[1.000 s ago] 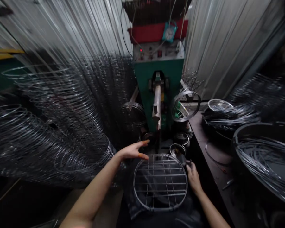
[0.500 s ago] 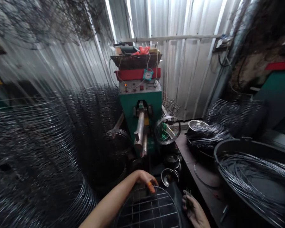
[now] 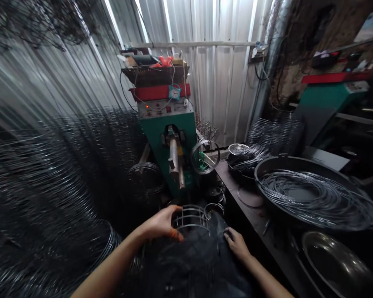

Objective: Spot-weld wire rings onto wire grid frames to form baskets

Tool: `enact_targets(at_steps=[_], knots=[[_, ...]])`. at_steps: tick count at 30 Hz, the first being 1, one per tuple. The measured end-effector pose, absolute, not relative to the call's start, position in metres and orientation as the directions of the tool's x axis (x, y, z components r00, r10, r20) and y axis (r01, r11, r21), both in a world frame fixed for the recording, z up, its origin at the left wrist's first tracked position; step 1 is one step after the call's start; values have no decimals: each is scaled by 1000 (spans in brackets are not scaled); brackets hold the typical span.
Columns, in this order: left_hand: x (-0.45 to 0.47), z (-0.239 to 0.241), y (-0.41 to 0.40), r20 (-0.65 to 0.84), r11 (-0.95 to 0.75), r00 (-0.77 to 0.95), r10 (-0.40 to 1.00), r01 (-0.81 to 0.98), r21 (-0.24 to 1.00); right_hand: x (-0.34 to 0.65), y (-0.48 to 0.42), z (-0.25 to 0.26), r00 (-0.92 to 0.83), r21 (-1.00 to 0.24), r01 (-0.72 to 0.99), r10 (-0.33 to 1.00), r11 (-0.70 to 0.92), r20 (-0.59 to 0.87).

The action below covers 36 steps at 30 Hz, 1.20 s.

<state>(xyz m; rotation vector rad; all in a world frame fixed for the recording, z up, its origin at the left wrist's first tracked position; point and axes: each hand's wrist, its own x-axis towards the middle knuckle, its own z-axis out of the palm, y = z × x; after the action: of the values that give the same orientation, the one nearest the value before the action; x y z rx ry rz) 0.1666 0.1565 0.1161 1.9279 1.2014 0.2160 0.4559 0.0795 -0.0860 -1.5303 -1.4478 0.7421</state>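
Observation:
In the lower middle my left hand (image 3: 163, 223) reaches in with an orange-stained thumb and fingertips, closed around the left edge of a round wire rack (image 3: 191, 217). The rack is a metal ring crossed by a grid of wires, tilted away from me and smeared by motion. Dark cloth (image 3: 202, 256) lies below and beside it. My right hand (image 3: 236, 242) is to the right of the rack, with its fingers curled together at the cloth's edge. What they hold, if anything, is too small to make out.
Ahead stands a green machine (image 3: 166, 118) with a projecting metal arm (image 3: 174, 157). Stacked wire rings (image 3: 49, 178) crowd the left. On the right bench are a black tub (image 3: 261, 165) of coiled wire (image 3: 298, 182) and a metal bowl (image 3: 332, 256). Another green machine (image 3: 320, 99) stands behind.
My view has turned right. The rack now tilts away from me, with my left hand at its left edge. My right hand, which held short wire pieces, has moved closer to the rack.

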Motion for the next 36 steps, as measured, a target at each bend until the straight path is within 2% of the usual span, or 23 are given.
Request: enact_targets(at_steps=[3,6,9,12,14,16,18,20,22,27,31,36], knots=[[147,137,137,1,-375,500,866,649,662,449,83,-41,100,-914,399,986,80,130],[146,134,126,189,-459,423,886,742,488,439,86,20,-19,-950,284,991,130,129],[158,109,129,258,-463,393,883,818,340,425,97,67,-321,-971,240,945,24,-56],[169,81,140,219,-446,395,892,846,292,408,121,81,-521,-949,303,819,-85,-240],[173,68,148,183,-436,397,899,849,298,394,141,75,-573,-939,345,795,12,-200],[174,61,153,165,-432,399,902,844,319,379,159,63,-561,-883,409,827,229,-46],[172,58,159,156,-421,391,907,832,361,366,171,51,-512,-749,510,849,422,130],[168,55,165,153,-409,380,912,815,411,358,178,41,-497,-626,580,835,522,236],[163,51,172,153,-410,383,911,795,447,355,182,37,-543,-588,566,798,577,260],[155,36,191,117,-400,395,911,780,481,360,189,33,-664,-569,514,718,641,210],[153,27,202,89,-368,378,922,779,508,359,199,25,-669,-559,522,716,644,201],[149,21,212,93,-361,376,922,747,559,355,208,17,-653,-567,495,712,658,257]])
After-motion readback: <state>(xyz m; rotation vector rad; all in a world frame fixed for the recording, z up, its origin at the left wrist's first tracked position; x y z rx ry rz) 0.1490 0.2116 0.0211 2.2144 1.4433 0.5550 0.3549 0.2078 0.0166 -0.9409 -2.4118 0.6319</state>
